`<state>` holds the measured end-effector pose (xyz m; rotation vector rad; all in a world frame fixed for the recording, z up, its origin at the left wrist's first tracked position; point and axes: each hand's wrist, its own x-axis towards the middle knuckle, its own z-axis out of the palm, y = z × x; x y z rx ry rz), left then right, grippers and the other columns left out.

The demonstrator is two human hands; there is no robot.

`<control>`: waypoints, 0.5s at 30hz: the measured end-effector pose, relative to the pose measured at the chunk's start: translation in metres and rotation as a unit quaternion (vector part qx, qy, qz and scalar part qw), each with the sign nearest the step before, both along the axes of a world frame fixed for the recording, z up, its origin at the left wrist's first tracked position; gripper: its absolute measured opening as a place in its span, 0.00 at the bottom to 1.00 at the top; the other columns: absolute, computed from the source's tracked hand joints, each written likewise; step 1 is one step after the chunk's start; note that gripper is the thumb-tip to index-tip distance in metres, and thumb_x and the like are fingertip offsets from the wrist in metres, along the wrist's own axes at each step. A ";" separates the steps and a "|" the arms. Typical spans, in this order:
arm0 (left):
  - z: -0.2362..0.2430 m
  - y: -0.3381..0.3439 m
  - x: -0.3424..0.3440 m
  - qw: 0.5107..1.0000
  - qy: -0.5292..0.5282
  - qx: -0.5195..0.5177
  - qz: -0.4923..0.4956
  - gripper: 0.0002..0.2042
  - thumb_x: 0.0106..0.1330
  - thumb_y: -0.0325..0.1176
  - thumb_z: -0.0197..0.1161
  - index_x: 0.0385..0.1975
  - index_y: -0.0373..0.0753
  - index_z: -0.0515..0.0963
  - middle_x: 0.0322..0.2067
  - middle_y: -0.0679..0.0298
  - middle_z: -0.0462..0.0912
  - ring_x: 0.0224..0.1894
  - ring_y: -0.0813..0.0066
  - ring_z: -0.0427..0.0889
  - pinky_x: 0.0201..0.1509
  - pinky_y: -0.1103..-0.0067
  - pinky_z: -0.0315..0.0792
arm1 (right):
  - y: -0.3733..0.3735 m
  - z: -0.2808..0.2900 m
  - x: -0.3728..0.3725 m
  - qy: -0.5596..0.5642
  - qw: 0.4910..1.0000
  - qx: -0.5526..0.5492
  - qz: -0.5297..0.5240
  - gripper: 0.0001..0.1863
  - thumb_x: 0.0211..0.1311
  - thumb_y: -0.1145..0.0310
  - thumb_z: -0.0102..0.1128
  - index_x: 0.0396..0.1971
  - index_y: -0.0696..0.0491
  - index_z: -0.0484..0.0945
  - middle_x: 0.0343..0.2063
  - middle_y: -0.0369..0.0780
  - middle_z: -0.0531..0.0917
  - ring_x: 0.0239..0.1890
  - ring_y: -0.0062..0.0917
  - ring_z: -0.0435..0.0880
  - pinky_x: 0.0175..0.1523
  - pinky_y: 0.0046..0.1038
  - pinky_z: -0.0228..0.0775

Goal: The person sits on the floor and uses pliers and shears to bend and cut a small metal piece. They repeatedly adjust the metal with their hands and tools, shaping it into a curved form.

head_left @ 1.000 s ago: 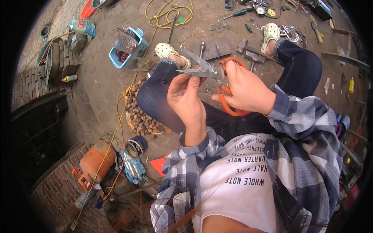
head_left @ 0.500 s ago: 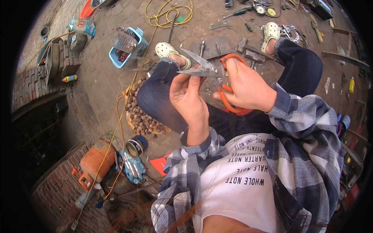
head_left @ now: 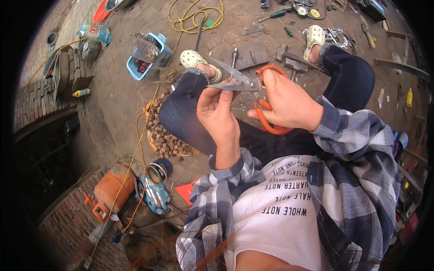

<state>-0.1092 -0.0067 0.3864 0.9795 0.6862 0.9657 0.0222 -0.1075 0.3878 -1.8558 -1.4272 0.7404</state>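
Observation:
A pair of scissors with grey metal blades and orange handles is held above my lap, the blades spread apart and pointing left. My right hand grips the handles, its thumb at the upper loop and its fingers by the lower one. With thumb and fingers, my left hand pinches the lower blade near its middle. The fingertips behind that blade are partly hidden. Nothing lies between the two blades.
A hammer and a metal plate lie between my feet. To the left are a heap of round brown nuts, a blue basket with a plastic bottle, an orange gas cylinder and blue gloves. Yellow hose coils ahead.
The scissors and both hands have shifted only slightly. The grip of each hand and the spread of the blades look nearly the same.

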 end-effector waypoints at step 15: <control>0.000 0.002 -0.003 1.000 -0.022 -0.016 -0.005 0.06 0.63 0.20 0.59 0.38 0.34 0.77 0.37 0.59 0.82 0.37 0.72 0.83 0.44 0.77 0.80 | 0.003 0.007 -0.001 -0.002 0.999 -0.039 -0.006 0.33 0.51 0.51 0.66 0.39 0.66 0.62 0.30 0.55 0.76 0.35 0.50 0.79 0.37 0.40 0.72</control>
